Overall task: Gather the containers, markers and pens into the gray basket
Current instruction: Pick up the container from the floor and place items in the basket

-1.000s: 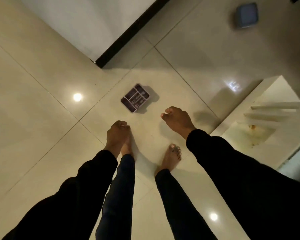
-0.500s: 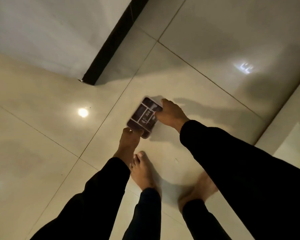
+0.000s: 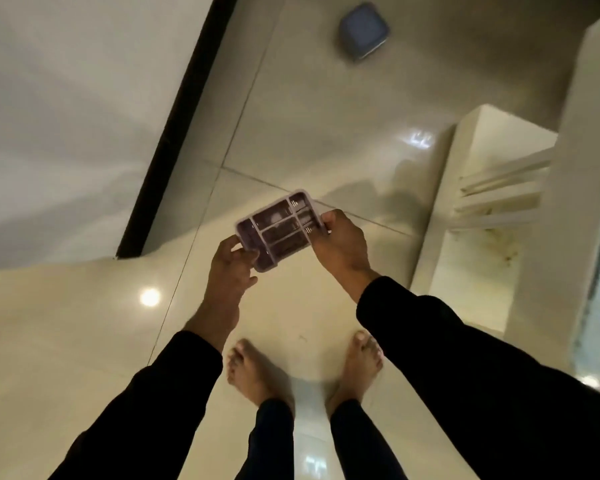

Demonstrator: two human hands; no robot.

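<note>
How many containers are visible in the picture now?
2. A purple divided plastic tray is held between the left hand and right hand; a blue square lidded box sits on the floor beyond. Others may be hidden.

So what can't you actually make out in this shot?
- Divided tray, head view: contents of its compartments too dim and small to tell.
- Blue container: blurred; open or lidded unclear.
- Left hand, right hand: fingers under the tray hidden.
- Gray basket: nowhere in view.

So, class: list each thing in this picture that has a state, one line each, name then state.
Tray: lifted off the floor, held level, compartments facing up.
Left hand: grips the tray's near corner.
Right hand: grips the tray's right edge.
Blue box: resting on the floor, apart.
</note>
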